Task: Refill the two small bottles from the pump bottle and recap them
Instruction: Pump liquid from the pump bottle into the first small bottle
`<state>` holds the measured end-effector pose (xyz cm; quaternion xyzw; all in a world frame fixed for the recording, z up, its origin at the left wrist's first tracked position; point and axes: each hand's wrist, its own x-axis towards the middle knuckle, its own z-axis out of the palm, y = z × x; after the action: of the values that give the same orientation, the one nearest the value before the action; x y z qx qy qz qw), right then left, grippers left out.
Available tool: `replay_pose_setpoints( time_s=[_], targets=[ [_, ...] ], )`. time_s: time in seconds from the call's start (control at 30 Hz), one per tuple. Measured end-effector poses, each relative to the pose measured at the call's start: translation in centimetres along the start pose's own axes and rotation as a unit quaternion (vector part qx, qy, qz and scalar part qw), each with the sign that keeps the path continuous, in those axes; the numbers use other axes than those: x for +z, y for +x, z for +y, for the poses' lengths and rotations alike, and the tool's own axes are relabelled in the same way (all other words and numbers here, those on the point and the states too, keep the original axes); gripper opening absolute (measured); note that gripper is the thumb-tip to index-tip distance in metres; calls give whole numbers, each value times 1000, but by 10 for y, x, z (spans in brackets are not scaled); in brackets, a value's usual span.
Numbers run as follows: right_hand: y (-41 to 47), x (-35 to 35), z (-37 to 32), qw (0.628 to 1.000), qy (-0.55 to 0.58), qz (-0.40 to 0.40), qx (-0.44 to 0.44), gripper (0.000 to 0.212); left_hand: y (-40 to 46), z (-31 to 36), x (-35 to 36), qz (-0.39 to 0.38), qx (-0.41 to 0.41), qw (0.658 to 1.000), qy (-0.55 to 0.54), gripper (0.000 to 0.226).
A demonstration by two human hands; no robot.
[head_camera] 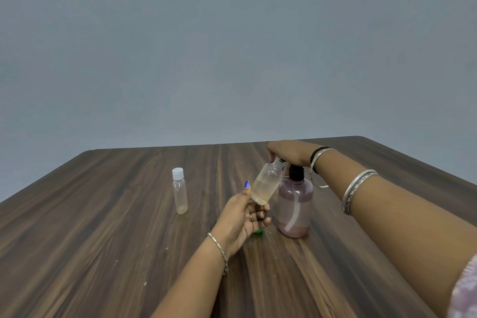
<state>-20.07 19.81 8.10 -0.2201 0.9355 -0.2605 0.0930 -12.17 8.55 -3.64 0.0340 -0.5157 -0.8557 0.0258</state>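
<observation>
I hold the open small bottle (pixel 265 183) tilted in my left hand (pixel 241 217), grip wrapped around its lower body, so its bare neck meets the spout of the pump bottle (pixel 295 204); it looks roughly half full of pale liquid. My right hand (pixel 289 152) lies clenched over the black pump head, placed to press. The pump bottle stands on the table (pixel 103 214), just right of my left hand. The capped small bottle (pixel 180 191) stands well apart to the left. Something green (pixel 258 231), maybe the removed cap, peeks from under my left hand. The dark wood table ends at a plain grey wall (pixel 232 46).
</observation>
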Motion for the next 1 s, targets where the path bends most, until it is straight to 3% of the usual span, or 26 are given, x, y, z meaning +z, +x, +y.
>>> replay_pose_setpoints(
  time_s=[0.6,1.0],
  targets=[
    [-1,-3,-6,999,-37,1,-4,25,-1,3,1,8,11,1000,-9,41],
    [-5,-8,-8,1000,16,-16,-8,23,-2,5,4,13,27,1000,-1,37]
  ],
)
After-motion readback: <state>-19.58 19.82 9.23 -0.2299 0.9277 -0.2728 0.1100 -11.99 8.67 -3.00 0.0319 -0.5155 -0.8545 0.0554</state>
